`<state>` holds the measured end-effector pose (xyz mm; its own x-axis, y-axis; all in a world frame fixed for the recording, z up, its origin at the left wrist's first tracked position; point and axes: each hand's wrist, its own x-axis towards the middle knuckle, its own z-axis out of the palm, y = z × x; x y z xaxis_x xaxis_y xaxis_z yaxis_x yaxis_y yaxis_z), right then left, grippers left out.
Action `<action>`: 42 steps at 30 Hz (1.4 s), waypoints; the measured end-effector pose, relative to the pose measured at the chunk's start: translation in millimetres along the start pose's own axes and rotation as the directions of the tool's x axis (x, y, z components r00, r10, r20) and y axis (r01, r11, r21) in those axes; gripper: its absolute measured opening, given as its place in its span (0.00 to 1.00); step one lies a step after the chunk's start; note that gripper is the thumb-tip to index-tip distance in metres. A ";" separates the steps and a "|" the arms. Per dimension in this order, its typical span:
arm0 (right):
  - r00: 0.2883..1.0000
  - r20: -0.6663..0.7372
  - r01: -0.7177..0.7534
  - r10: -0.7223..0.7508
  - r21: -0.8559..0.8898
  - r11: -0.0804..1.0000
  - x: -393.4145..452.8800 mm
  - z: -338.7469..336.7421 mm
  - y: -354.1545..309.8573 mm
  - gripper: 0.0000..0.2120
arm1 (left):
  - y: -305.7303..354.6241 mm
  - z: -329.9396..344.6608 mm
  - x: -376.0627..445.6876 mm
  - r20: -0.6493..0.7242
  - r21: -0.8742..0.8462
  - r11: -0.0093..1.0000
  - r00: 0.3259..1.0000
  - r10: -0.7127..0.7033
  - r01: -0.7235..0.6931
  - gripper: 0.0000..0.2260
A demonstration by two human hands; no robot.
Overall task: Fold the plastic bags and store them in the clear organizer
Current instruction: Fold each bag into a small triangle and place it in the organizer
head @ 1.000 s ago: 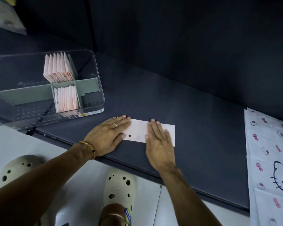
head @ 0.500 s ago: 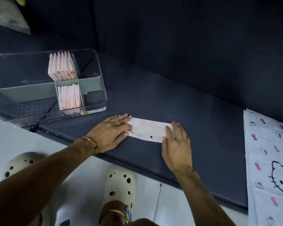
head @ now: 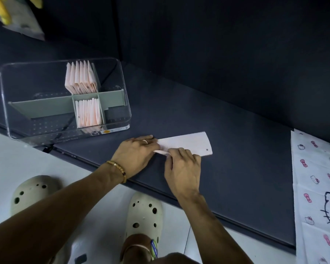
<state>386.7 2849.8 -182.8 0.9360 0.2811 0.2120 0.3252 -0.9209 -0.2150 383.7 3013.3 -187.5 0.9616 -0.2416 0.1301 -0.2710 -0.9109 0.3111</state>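
The left end of the pale pink plastic bag folded into a long flat strip (head: 187, 142) is hidden under both hands, so how far the fold there has gone is hard to make out; only a thin lifted lip of it shows between them. The strip lies near the front edge of the dark matte desk (head: 236, 168), its right end free and flat, with a small dark dot near that end. The left hand (head: 135, 155) rests flat on the strip's left end, fingers straight and together — a ring shows on one. The right hand (head: 183, 168) is curled, its thumb and fingertips pinching the raised lower-left corner of the strip. The clear rectangular plastic organizer with grey-green dividers (head: 65, 100) stands at the desk's left end, overhanging the front edge, with two rows of folded pink bags (head: 81, 79) upright in its middle compartments. A white cartoon-cat printed sheet (head: 316, 187) is cut off at the right — as are the cream perforated clogs (head: 143, 216) on the floor below.
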 end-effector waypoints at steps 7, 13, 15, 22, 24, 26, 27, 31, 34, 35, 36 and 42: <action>0.956 0.177 -0.289 0.234 0.438 0.851 -8.8 -9.5 14.1 0.04 | 27.6 -5.3 -6.8 0.031 -0.280 0.942 0.983 -0.182 0.183 0.14; 0.815 0.524 -0.575 0.249 0.673 0.466 12.4 -19.7 42.2 0.05 | 25.7 0.5 4.5 0.213 -0.537 0.757 0.928 -0.304 0.372 0.12; 0.790 0.514 -0.608 0.334 0.596 0.524 21.1 -14.6 42.9 0.06 | 29.1 4.1 12.1 0.199 -0.464 0.768 0.897 -0.395 0.441 0.19; 0.789 0.420 -0.601 0.447 0.382 0.702 40.2 -1.6 33.2 0.07 | 31.5 10.7 24.0 0.183 -0.268 0.723 0.771 -0.610 0.636 0.11; 0.787 0.423 -0.598 0.449 0.342 0.725 43.1 -0.1 33.2 0.07 | 31.4 10.6 25.4 0.166 -0.211 0.731 0.761 -0.627 0.649 0.09; 0.783 0.431 -0.596 0.449 0.313 0.739 48.4 1.0 33.8 0.07 | 31.2 11.2 26.5 0.137 -0.132 0.757 0.768 -0.626 0.640 0.10; 0.781 0.435 -0.593 0.448 0.293 0.750 51.8 1.7 34.1 0.07 | 30.7 11.1 26.9 0.108 -0.088 0.774 0.779 -0.618 0.627 0.11; 0.766 0.450 -0.600 0.459 0.245 0.762 62.7 5.3 34.0 0.07 | 26.9 11.8 30.7 -0.060 0.051 0.921 0.921 -0.384 0.387 0.13; 0.773 0.448 -0.596 0.450 0.266 0.758 65.3 5.7 33.0 0.08 | 23.0 13.9 34.6 0.039 0.077 0.990 0.992 -0.121 0.118 0.15; 0.787 0.414 -0.586 0.458 0.268 0.765 63.5 4.3 33.1 0.09 | 21.7 15.2 34.3 0.088 0.110 0.991 0.992 -0.087 0.077 0.14; 0.813 0.341 -0.566 0.473 0.269 0.779 59.4 2.4 33.5 0.09 | 20.3 15.9 32.7 0.111 0.143 0.988 0.991 -0.081 0.065 0.14; 0.966 -0.114 -0.214 0.234 0.165 0.963 -0.9 7.5 36.0 0.12 | 30.4 15.5 14.4 -0.037 0.189 0.977 0.995 -0.092 0.097 0.10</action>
<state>398.6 2818.4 -198.0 0.9645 0.0250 0.2631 0.1350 -0.9024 -0.4093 390.0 2976.9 -190.8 0.9801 -0.1443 0.1361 -0.1630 -0.9769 0.1383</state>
